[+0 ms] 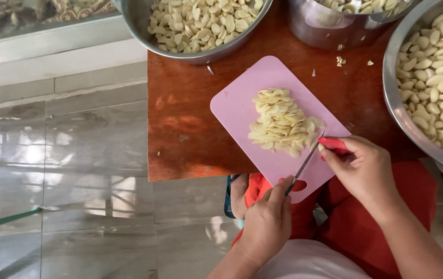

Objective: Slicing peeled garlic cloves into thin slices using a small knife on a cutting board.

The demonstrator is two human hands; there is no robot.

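A person's right hand point(363, 168) is closed around the red handle of a small knife point(312, 155), its blade angled down over a pink cutting board point(242, 108) on the wooden tabletop point(180, 129). The left hand point(268, 222) pinches the blade's tip. Sliced garlic point(282, 123) is heaped on the board; steel bowls of peeled garlic cloves point(438, 77) stand around

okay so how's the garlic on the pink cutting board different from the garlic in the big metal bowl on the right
The garlic on the pink cutting board is cut into thin flat slices; the garlic in the right metal bowl is whole, plump cloves. The sliced pile is small and lies loose on the pink cutting board; the whole cloves fill a deep bowl in far greater number. Both are peeled and pale cream.
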